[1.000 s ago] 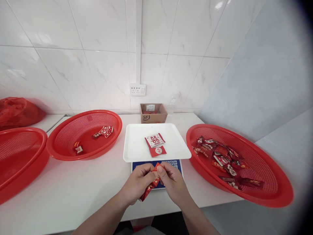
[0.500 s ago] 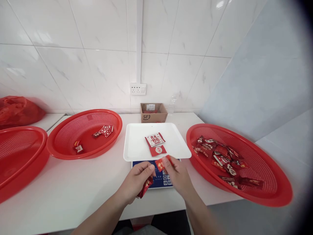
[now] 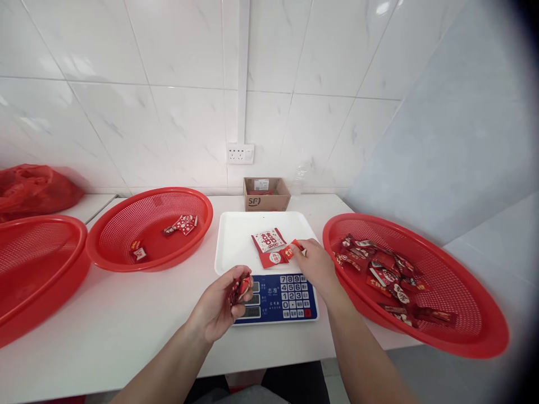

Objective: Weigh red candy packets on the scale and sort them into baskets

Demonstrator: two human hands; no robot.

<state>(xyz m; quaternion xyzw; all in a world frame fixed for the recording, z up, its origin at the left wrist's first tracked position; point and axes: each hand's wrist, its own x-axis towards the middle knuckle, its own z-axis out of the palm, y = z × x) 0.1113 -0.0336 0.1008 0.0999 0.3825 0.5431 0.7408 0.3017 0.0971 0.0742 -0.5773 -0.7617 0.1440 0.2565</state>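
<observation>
My right hand (image 3: pixel 314 264) reaches over the white scale tray (image 3: pixel 236 247), pinching a small red candy packet (image 3: pixel 293 248) beside two packets lying there: a larger white-and-red one (image 3: pixel 268 240) and a small red one (image 3: pixel 272 258). My left hand (image 3: pixel 221 303) hovers in front of the blue scale keypad (image 3: pixel 290 296), palm up, fingers curled round a red wrapped candy (image 3: pixel 238 288).
A red mesh basket (image 3: pixel 425 331) on the right holds several red packets. Another red basket (image 3: pixel 138 261) on the left holds a few. A third red basket (image 3: pixel 37 280) and a red bag (image 3: pixel 33 188) sit far left. A small cardboard box (image 3: pixel 265 193) stands by the wall.
My hands parted. The right hand moved forward onto the tray with one small packet. The left hand turned palm up and stayed near the scale with its candy.
</observation>
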